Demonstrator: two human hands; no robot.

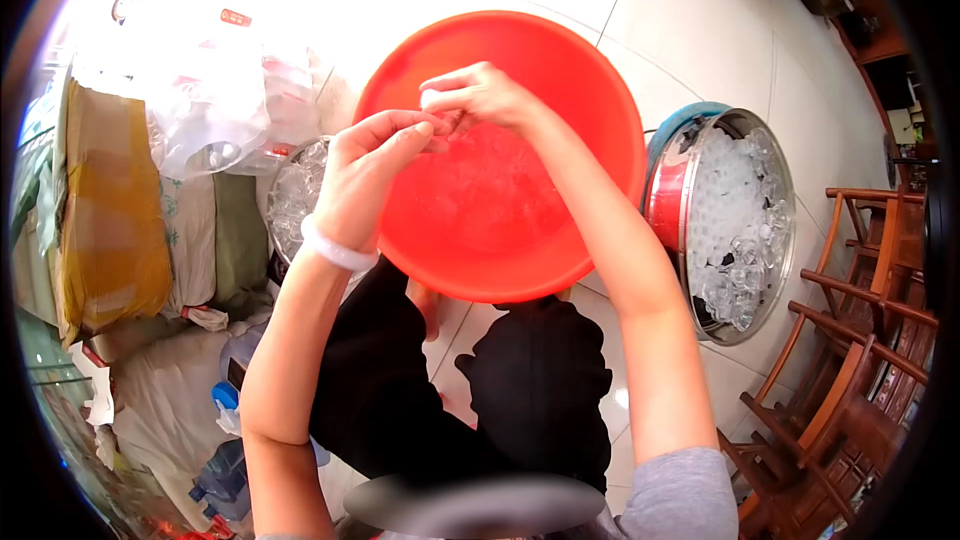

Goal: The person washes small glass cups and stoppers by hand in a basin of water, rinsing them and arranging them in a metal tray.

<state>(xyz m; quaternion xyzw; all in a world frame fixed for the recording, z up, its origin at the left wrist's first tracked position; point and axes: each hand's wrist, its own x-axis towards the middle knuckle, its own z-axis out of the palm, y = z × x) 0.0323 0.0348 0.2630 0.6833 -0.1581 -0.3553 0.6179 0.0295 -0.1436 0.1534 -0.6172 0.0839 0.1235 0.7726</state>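
Both hands meet over a large red plastic basin [600, 140]. Clear, glassy-looking small pieces [495, 175] lie in its bottom; their kind is hard to tell. My left hand [375, 160], with a pale bangle [338, 245] on its wrist, is closed in a pinch; whatever is between its fingertips is too small to name. My right hand [485, 102] is closed close beside it, its fingertips around a small white piece [430, 98]. The two hands' fingertips nearly touch.
On the right stands a round metal container [790, 230] full of clear and whitish pieces. Another container [275, 205] of clear pieces is left of the basin. Taped cardboard [120, 200], plastic bags [215, 105] and sacks line the left. Wooden chairs [850, 360] stand right.
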